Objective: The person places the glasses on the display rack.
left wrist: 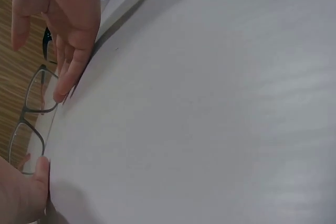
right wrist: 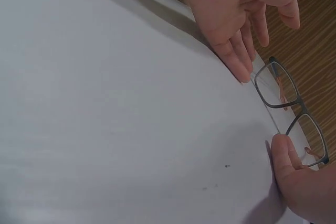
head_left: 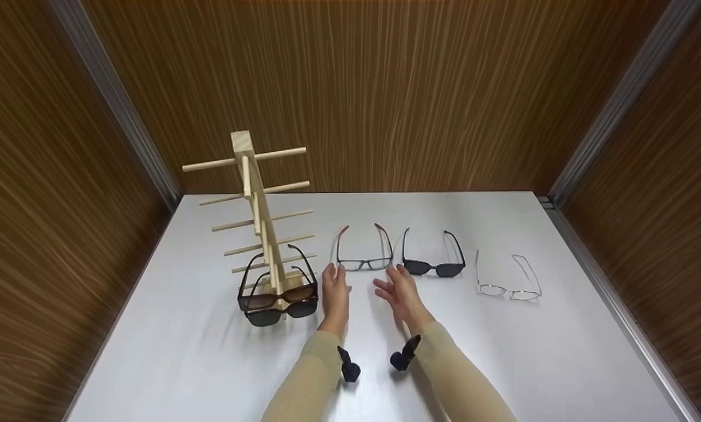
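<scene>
A pair of dark-rimmed eyeglasses [head_left: 364, 262] with red temple tips lies unfolded on the white table, its temples pointing away. My left hand [head_left: 336, 296] is at its left front corner, fingers reaching forward. Mirroring it, my right hand [head_left: 406, 296] is by the right front corner, thumb and fingers spread apart. Clear lenses and the grey rim of the eyeglasses [right wrist: 300, 103] show between both hands in the right wrist view. Neither hand's fingers curl round the frame.
Left of my hands stands a wooden peg rack [head_left: 242, 142] holding brown-lensed sunglasses [head_left: 299, 293] above dark-lensed sunglasses [head_left: 265, 318]. Black sunglasses [head_left: 448, 270] lie to the right, then thin wire-rimmed glasses [head_left: 507, 292]. Wood-grain panels [head_left: 385, 94] enclose the table [head_left: 198, 375].
</scene>
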`<state>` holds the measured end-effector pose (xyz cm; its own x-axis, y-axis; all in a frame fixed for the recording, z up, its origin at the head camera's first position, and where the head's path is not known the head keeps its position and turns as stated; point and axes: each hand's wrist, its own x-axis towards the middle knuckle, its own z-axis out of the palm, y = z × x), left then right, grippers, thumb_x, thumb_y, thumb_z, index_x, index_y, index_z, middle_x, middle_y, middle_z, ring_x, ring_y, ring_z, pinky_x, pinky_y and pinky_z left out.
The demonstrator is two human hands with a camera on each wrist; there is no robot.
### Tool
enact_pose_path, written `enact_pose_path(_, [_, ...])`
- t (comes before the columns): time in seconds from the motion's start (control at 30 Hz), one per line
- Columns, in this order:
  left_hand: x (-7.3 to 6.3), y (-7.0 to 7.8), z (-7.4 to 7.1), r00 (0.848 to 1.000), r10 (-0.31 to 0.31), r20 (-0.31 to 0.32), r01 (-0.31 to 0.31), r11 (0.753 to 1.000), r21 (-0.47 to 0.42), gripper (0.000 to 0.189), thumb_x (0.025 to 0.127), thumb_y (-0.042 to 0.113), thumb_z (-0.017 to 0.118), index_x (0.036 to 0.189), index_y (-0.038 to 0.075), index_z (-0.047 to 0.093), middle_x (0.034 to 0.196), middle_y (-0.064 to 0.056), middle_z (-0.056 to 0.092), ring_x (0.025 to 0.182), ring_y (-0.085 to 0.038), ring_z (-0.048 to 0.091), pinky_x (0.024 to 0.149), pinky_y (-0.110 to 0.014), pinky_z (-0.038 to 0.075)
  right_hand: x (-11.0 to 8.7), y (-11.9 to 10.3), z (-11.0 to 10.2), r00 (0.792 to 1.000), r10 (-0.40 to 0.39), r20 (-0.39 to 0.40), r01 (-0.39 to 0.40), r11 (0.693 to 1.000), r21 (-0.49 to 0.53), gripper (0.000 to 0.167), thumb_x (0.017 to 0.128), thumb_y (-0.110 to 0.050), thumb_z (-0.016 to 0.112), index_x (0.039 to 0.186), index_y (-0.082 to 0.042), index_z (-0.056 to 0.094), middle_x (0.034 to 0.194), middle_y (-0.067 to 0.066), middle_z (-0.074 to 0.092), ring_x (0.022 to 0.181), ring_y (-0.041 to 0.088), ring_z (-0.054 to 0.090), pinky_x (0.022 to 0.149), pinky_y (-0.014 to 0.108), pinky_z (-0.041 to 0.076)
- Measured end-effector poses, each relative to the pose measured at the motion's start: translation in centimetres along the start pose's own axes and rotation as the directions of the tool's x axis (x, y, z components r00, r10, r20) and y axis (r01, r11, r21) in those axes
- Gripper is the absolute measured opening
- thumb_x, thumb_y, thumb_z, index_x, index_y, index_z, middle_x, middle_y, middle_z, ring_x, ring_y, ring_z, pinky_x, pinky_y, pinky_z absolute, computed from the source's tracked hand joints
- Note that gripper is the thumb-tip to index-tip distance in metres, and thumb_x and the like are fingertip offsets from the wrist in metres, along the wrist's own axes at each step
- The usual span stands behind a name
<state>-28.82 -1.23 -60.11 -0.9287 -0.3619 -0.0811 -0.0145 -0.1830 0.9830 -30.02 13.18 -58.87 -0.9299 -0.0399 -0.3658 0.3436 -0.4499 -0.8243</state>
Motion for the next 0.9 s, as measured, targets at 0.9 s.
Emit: enact_pose_path(0.9, [1.6, 0.0, 0.5, 0.996, -0.084, 0.032, 0.081, 0.993, 0.088, 0.046, 0.097, 0.03, 0.046, 0.131, -0.001, 0.041, 0.125, -0.022, 0.049, 0.091, -0.034, 0.063, 0.065, -0.038, 0.055, 1.9, -0.6, 1.4, 0.998, -0.012, -0.057, 0.008, 0.998, -0.066, 0.06, 0.096, -0.018, 0.049, 0.145, 0.0, 0.019, 0.142, 0.018, 0.031, 0.08, 0.023, 0.062, 0.063, 0.031, 0.054])
